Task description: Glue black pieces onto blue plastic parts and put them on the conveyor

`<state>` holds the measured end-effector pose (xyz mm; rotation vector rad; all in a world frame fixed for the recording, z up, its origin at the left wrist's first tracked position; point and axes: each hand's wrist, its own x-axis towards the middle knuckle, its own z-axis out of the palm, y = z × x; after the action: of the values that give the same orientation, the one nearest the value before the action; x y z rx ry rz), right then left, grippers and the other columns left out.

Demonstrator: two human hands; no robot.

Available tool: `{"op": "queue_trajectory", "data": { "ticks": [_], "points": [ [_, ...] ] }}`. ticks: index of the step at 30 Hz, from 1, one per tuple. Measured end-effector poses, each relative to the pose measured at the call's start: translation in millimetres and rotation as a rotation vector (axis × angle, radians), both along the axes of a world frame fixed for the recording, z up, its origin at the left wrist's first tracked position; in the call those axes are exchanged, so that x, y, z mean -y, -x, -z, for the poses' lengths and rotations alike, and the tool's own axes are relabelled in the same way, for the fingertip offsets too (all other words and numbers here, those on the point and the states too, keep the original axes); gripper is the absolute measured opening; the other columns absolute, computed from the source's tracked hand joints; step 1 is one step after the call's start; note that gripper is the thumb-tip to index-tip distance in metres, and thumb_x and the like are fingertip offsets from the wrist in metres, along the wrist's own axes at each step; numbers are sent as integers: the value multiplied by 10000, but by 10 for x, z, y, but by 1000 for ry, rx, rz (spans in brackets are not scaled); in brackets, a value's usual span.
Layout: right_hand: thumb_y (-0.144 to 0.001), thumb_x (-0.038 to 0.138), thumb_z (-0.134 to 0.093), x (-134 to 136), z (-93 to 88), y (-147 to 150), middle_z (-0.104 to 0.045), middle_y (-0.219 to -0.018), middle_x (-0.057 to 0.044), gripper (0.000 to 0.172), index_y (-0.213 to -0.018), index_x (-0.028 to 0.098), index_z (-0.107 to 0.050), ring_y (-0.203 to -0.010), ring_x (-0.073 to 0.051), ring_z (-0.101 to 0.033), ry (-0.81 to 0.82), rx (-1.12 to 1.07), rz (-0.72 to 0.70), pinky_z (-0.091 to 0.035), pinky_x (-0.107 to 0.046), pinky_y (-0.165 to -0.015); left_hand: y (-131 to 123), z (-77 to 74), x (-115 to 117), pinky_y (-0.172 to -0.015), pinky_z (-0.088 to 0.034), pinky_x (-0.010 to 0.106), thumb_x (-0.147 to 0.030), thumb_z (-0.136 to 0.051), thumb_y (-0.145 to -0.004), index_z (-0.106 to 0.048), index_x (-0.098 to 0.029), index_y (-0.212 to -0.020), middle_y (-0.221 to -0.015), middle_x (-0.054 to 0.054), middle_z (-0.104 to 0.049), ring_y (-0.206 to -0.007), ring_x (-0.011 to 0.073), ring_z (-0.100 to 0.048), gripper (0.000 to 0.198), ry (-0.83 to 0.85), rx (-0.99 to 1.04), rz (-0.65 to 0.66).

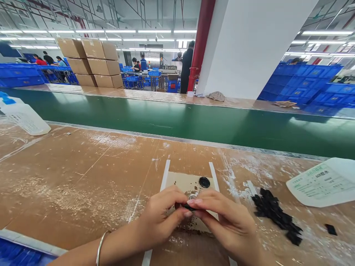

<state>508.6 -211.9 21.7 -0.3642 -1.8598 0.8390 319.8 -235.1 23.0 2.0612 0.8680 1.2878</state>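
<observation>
- I see my left hand (162, 214) and right hand (222, 218) meeting over the card mat (180, 183) — fingertips pinching one small black part (189, 207) together.
- Black disc (204, 182) beyond; black pieces (277, 214) heaped right.

small black part (189, 207): mostly hidden by fingers (194, 201) | white bottle (324, 181): cut off right

Bare bench left; black pieces (277, 216) crowding right.

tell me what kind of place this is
Most likely a factory assembly line. A long green conveyor belt runs past the worn workbench, stacked blue crates and cardboard boxes fill the hall, and a pile of small black parts lies by the hands.
</observation>
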Motion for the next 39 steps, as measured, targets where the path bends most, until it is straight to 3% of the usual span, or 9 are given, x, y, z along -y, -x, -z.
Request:
{"op": "queue_trajectory", "data": {
  "ticks": [8,26,33,39],
  "points": [
    [-842,146,-670,38,-60,30,-718,-889,6,222,-959,330,-710,-823,-154,-650,385,-115,-154,-538,-281,-744,19,-65,26,-634,-482,214,-131,-499,-877,-605,-163,-899,-747,47,-626,-689,124,-581,113,-111,-24,21],
    [-815,172,-709,98,-83,36,-688,-952,-13,187,-943,308,-710,-889,-160,-632,433,-86,-236,-521,-286,-810,41,-9,49,-579,-482,212,-263,-611,-846,-641,-144,-790,-667,52,-648,-607,123,-597,135,-49,45,52],
    [-803,134,-702,150,30,34,-614,-989,7,261,-942,290,-546,-914,-137,-563,554,-158,-316,-459,-267,-830,44,-39,55,-582,-474,216,-306,-615,-841,-640,-150,-723,-663,54,-650,-610,122,-595,197,8,68,104],
    [-779,54,-659,148,74,54,-560,-1007,11,344,-943,289,-469,-935,-146,-534,519,-136,-303,-436,-300,-850,64,-83,54,-558,-416,231,-271,-627,-811,-645,-150,-720,-642,37,-601,-581,119,-530,152,178,42,154]
  ]
}}
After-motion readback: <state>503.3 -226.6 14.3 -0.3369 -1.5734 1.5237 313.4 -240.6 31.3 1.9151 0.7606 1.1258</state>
